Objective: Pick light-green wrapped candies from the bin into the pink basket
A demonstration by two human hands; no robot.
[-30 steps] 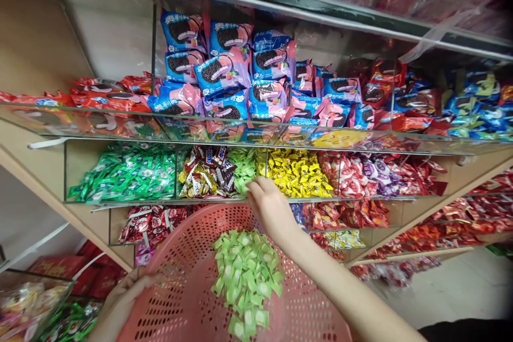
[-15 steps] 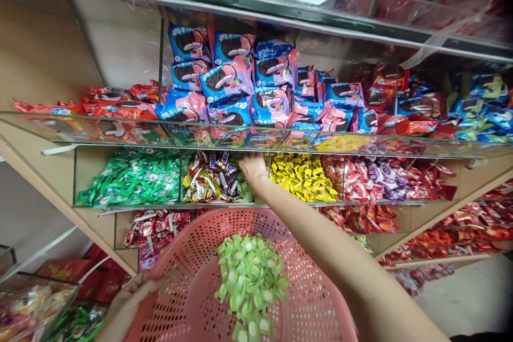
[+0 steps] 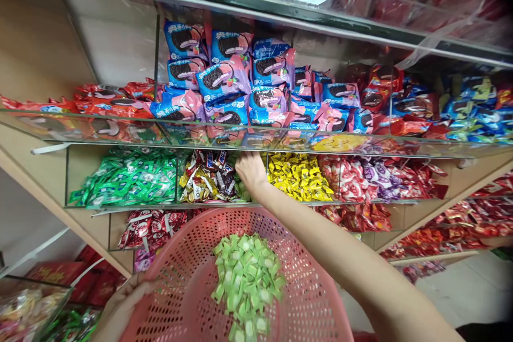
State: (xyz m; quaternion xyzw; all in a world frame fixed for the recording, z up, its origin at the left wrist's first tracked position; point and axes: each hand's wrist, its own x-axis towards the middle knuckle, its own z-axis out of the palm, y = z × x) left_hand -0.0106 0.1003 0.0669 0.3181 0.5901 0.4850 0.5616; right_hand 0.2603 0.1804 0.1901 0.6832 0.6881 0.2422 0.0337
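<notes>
My left hand (image 3: 126, 296) is closed on the left rim of a pink plastic basket (image 3: 180, 267) with a perforated wall. Light green wrapped candies (image 3: 244, 278) lie heaped inside it. Beyond the basket, my right hand (image 3: 251, 172) reaches into a glass shelf compartment, back of the hand up. Its fingers bend down and away, mostly hidden, so their grip does not show. A few green wrappers (image 3: 240, 189) show beside that hand. To its left are dark-wrapped chocolate bars (image 3: 226, 179) and gold-and-white candies (image 3: 200, 184); to its right, yellow-wrapped candies (image 3: 298, 176).
Glass dividers and a front lip (image 3: 256, 139) bound the shelves just above my right hand. Blue and pink cookie packs (image 3: 224, 80) are stacked on the upper shelf. Bright green candies (image 3: 128, 176) fill the left compartment; red and purple ones (image 3: 377, 179) lie right.
The view has shifted slightly, so the shelves and basket sit a little farther left. My right hand stays in the same compartment, a little lower. My left hand keeps its hold on the basket.
</notes>
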